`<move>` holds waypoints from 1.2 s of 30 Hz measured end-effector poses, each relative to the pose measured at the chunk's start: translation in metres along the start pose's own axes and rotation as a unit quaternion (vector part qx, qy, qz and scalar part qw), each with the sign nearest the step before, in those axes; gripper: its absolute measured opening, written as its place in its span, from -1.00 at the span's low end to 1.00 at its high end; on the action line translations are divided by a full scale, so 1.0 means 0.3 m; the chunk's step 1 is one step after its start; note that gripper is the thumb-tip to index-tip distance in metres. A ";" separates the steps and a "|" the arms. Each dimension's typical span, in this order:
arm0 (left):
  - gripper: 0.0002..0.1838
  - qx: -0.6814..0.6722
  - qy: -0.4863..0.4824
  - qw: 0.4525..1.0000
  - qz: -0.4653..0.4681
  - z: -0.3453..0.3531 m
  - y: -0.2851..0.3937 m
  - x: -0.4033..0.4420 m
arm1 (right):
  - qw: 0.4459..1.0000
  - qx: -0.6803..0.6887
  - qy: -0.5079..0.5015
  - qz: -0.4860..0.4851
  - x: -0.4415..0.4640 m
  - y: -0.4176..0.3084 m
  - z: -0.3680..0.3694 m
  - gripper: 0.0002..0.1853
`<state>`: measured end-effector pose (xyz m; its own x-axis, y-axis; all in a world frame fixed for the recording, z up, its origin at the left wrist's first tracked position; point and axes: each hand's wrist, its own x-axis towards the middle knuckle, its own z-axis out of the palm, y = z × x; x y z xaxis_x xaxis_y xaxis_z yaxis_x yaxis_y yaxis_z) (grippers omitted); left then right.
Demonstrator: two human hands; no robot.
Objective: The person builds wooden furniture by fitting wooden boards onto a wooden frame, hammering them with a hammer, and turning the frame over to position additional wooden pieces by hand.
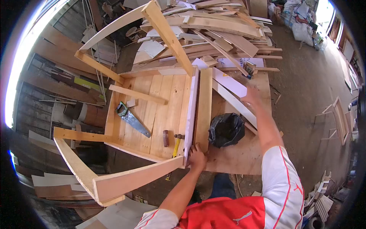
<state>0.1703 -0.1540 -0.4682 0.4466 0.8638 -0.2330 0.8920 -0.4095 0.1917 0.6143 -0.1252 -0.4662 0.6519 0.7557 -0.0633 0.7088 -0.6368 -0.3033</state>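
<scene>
My left hand (197,157) is closed round the near end of a long wooden board (203,110), which lies against the side of an upturned wooden frame (152,110) with legs. My right hand (251,96) reaches out to the far right, its fingers at the end of a pale, white-faced strip (230,83). Beside that strip lies another white strip (236,102). A black plastic bag (226,129) sits open between my arms. Inside the frame are a handsaw (133,120), a brown block (166,138) and a hammer with a yellow handle (176,147).
Beyond the worktable (232,162) edge, a large heap of wood offcuts (221,30) rises at the back. The frame's legs (167,36) stick up and outward at left. White sacks (302,32) and a small wooden frame (337,120) stand on the floor at right.
</scene>
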 end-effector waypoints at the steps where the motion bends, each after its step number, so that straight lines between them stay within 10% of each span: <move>1: -0.25 -0.004 0.000 1.000 0.007 -0.004 -0.010 0.004 | 0.999 0.044 -0.020 -0.002 -0.028 0.001 -0.042 -0.03; 10: -0.17 -0.062 0.068 0.995 0.034 -0.064 -0.032 -0.061 | 0.971 0.167 -0.066 0.160 -0.550 -0.249 -0.444 -0.32; 13: -0.18 -0.155 -0.036 0.979 0.131 -0.206 -0.024 -0.098 | 0.950 0.204 -0.050 0.230 -0.821 -0.425 -0.511 -0.27; 16: -0.21 -0.456 -0.247 0.844 0.135 -0.347 -0.020 -0.133 | 0.916 0.353 0.015 0.191 -1.041 -0.573 -0.496 -0.32; 19: -0.24 -0.589 -0.187 0.768 0.168 -0.510 -0.016 -0.272 | 0.854 0.488 0.067 0.169 -1.188 -0.720 -0.515 -0.49; 21: -0.30 -0.526 0.035 0.789 0.316 -0.735 -0.061 -0.417 | 0.805 0.560 0.103 0.164 -1.261 -0.859 -0.608 -0.54; 27: -0.46 -0.421 0.147 0.651 0.615 -1.342 -0.283 -0.669 | 0.766 0.632 0.100 0.067 -1.325 -1.111 -0.852 -0.65; 31: -0.67 -0.359 0.251 0.692 0.574 -1.603 -0.360 -0.550 | 0.713 0.698 0.060 0.028 -1.251 -1.202 -0.906 -0.70; 36: -0.51 -0.461 0.054 0.799 0.382 -1.792 -0.340 -0.287 | 0.728 0.681 0.056 0.062 -1.301 -1.391 -1.035 -0.71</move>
<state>0.0030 -0.0288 0.0449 0.7828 0.5060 0.3621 -0.0911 -0.4825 0.8711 0.1477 -0.2017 -0.0196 0.7597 0.6398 -0.1161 -0.2319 0.0998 -0.9676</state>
